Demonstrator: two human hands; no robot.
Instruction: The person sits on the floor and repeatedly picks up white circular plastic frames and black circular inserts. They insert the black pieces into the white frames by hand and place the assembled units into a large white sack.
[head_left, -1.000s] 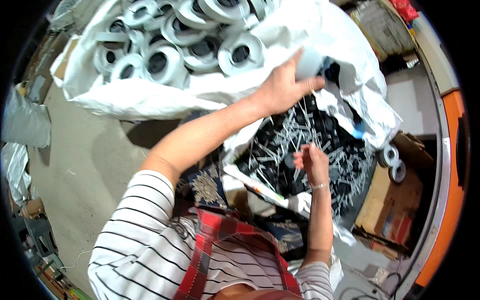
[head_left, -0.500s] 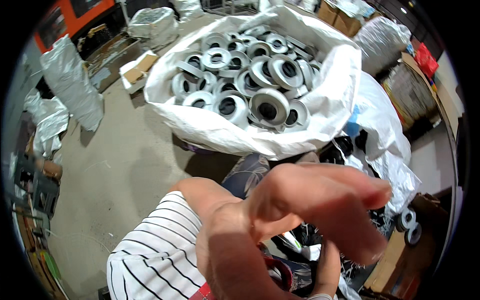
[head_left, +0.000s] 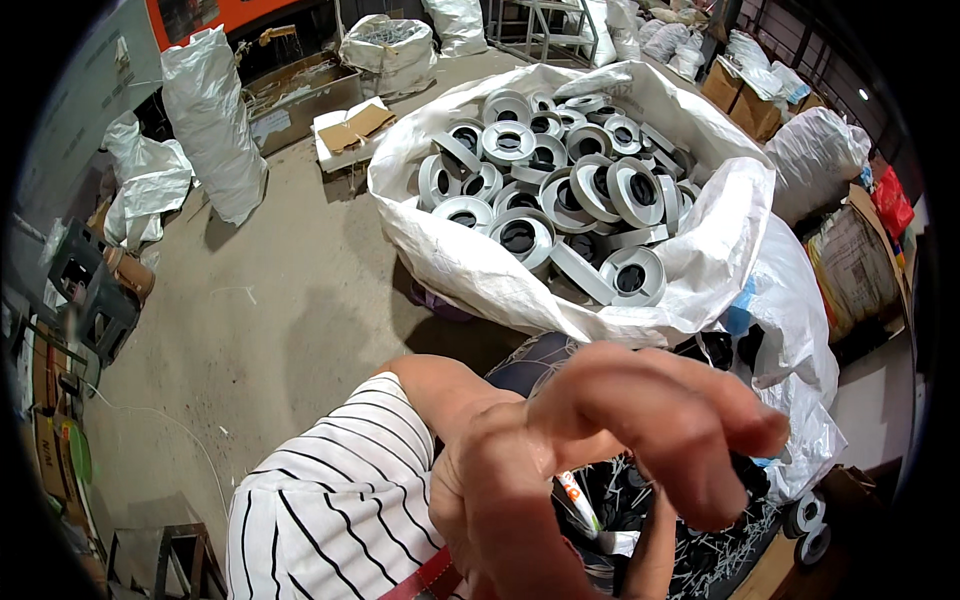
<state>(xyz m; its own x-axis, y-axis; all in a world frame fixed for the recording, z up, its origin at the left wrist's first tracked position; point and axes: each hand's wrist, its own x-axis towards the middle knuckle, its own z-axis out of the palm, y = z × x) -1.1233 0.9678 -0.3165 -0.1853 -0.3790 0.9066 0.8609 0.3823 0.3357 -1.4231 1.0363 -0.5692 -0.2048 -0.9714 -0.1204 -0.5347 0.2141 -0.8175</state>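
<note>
My left hand [head_left: 640,420] is raised close before the view, fingers bent and pointing right. Through the gap between thumb and fingers the scene behind shows, and nothing is held. Its arm runs back to a black-and-white striped sleeve [head_left: 330,490]. Of my right arm [head_left: 652,545] only a strip shows below those fingers; the right hand is mostly hidden. Beyond stands a big white woven sack [head_left: 470,265], full of grey plastic flanged rings [head_left: 635,195] with dark centres. Below the left fingers lie many loose screws [head_left: 715,560] among black parts, beside a white-and-orange object [head_left: 578,500].
Two grey rings [head_left: 808,530] rest by cardboard at the lower right. White plastic sheeting [head_left: 800,370] hangs beside the big sack. Filled sacks [head_left: 215,125] stand along the left, near dark plastic stools [head_left: 90,295] and a flattened carton [head_left: 355,135] on the floor.
The whole view has shifted, so the sack sits lower and further right. My left hand stays raised close up. At the sack's front the grey rings lie differently, one now on edge.
</note>
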